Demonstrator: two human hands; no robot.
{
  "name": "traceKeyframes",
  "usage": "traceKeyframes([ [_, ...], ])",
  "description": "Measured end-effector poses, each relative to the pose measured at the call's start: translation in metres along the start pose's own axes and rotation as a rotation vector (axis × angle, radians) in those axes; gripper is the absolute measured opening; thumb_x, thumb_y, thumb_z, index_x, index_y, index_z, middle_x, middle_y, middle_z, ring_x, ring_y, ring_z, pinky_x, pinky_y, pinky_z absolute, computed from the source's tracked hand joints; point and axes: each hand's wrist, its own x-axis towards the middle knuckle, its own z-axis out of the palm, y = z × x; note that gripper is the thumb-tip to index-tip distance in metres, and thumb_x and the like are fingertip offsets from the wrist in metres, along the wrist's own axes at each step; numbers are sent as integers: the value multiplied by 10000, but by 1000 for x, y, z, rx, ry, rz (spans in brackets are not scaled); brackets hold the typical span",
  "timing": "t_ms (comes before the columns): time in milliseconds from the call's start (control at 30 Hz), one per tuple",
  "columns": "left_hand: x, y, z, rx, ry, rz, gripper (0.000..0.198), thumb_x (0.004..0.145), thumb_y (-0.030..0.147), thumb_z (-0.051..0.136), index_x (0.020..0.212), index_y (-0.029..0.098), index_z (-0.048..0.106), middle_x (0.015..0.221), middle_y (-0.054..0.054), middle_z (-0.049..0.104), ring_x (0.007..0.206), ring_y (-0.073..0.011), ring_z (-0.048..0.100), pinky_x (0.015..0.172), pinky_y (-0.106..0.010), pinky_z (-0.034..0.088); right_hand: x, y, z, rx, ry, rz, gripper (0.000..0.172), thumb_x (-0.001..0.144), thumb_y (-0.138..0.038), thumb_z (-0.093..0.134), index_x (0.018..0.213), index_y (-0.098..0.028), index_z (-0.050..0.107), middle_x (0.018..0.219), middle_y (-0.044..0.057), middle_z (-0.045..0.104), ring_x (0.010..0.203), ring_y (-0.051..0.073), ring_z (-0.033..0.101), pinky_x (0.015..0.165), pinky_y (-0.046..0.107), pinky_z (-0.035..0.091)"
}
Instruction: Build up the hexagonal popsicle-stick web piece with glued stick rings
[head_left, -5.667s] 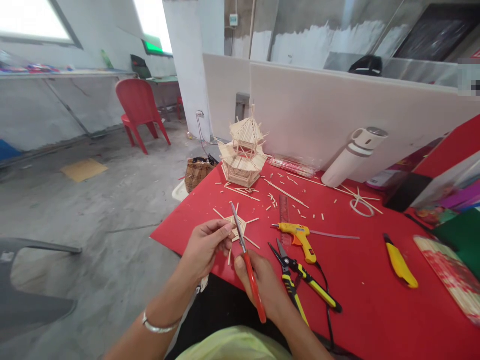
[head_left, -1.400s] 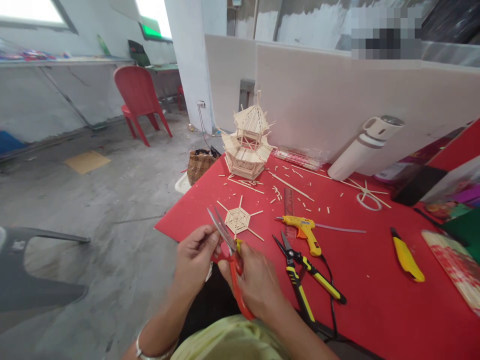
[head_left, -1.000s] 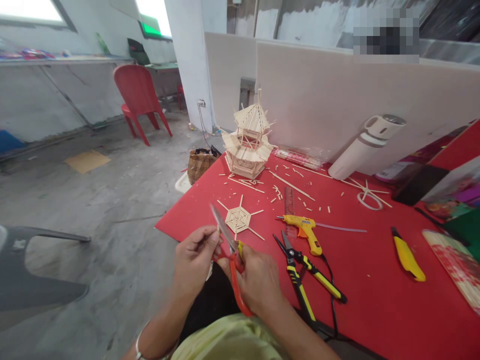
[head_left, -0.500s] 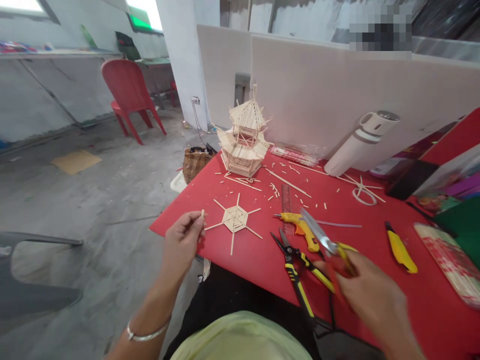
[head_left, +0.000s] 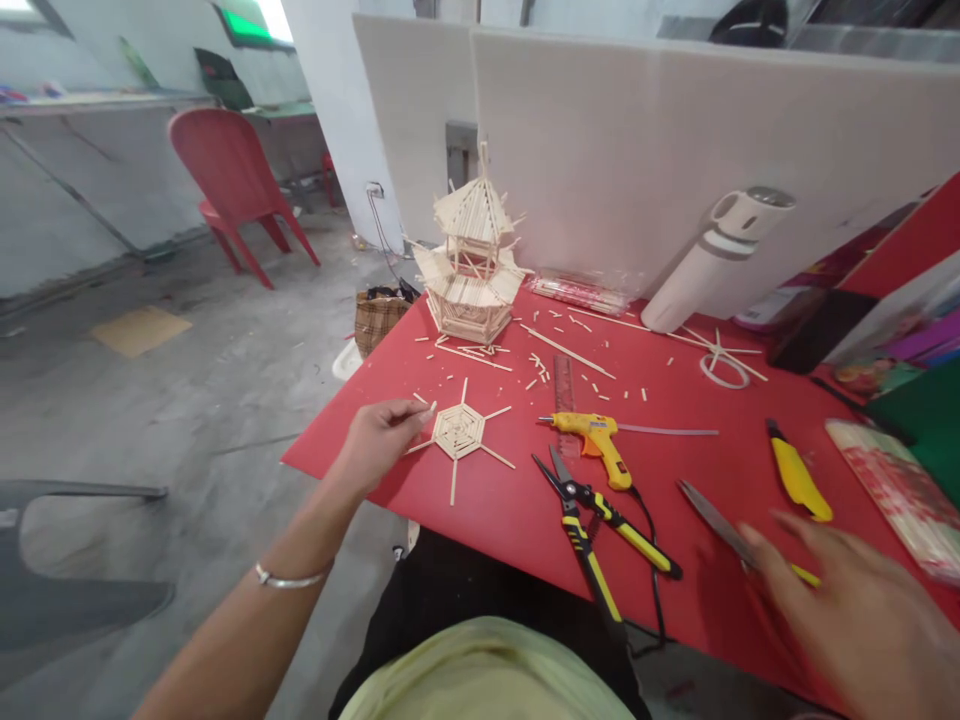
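My left hand (head_left: 379, 438) pinches a short wooden stick piece between thumb and fingertips, its tip right beside the left edge of a flat hexagonal stick web (head_left: 459, 432) on the red table (head_left: 525, 510). My right hand (head_left: 851, 610) is motion-blurred at the lower right, fingers stretched out over the handle end of the scissors (head_left: 712, 520), which lie on the table with the blades pointing up-left. A stick-built pagoda model (head_left: 471, 268) stands at the table's far left corner.
Yellow-handled snips (head_left: 592, 545) and a yellow glue gun (head_left: 596, 445) with its black cord lie mid-table, with a ruler (head_left: 563, 385) behind. A yellow utility knife (head_left: 796, 482), a white bottle (head_left: 709, 262), scattered stick offcuts and white partition boards (head_left: 637, 150) surround them. A red chair (head_left: 225, 180) stands on the floor.
My right hand has carried the scissors away from my left hand to the right and down onto the table, and its fingers have spread. My left hand has moved forward to the hexagonal web with the stick piece.
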Motion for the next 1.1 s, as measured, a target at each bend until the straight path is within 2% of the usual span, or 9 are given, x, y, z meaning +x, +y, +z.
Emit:
traceKeyframes([
  [100,13,6,-6,12,-15,-25,348,611,426,749,796,132,730,556,30,555,524,-98,450,521,-238,377,-2,-65,6,173,-10,-254,478,906,-627,432,1082,-272,700,1095,68,722,1013,267,660,897,397,478],
  [200,26,9,-9,64,-91,-30,332,620,417,732,790,132,721,564,25,568,539,-103,475,519,-233,373,-6,-133,11,355,-155,-500,301,979,-451,460,971,-289,712,971,-4,744,881,155,689,793,265,483],
  [300,43,9,-12,189,-276,-23,273,665,393,695,765,140,715,548,27,561,530,-101,475,515,-229,359,0,-168,16,319,-244,-535,250,981,-380,479,959,-298,715,947,-26,742,848,141,691,723,249,463],
  [400,65,10,-12,334,-427,10,194,677,331,669,703,144,713,584,16,578,547,-97,470,528,-230,359,18,-159,21,76,-218,-367,250,962,-413,494,992,-287,707,951,2,736,831,188,688,643,283,432],
  [533,92,16,-5,429,-510,73,158,669,280,645,581,149,659,549,24,522,551,-96,456,526,-232,341,37,-122,31,-126,-228,-191,348,962,-462,426,1055,-241,679,1024,62,719,914,243,673,648,313,428],
  [633,107,22,2,541,-562,68,161,638,243,634,510,148,613,497,24,491,534,-101,458,521,-238,336,40,-103,39,-87,-340,-93,415,949,-536,378,1080,-255,654,1091,60,704,983,262,663,703,336,457],
  [767,117,24,9,605,-664,21,88,592,200,606,568,145,671,561,-6,608,590,-137,555,551,-237,390,40,-98,47,-7,-490,28,487,900,-652,372,1066,-281,641,1072,42,715,963,274,674,729,358,469],
  [867,120,23,10,636,-692,19,94,578,197,588,555,148,664,557,-4,606,593,-137,558,554,-233,388,42,-101,50,43,-531,90,515,872,-698,373,1029,-283,636,1058,45,721,973,275,673,751,358,469],
  [1100,119,18,10,656,-685,42,125,562,180,531,548,147,651,540,15,529,533,-102,449,490,-235,307,45,-102,56,35,-559,85,516,875,-676,344,1034,-267,616,1079,55,694,968,272,660,736,347,458],
])
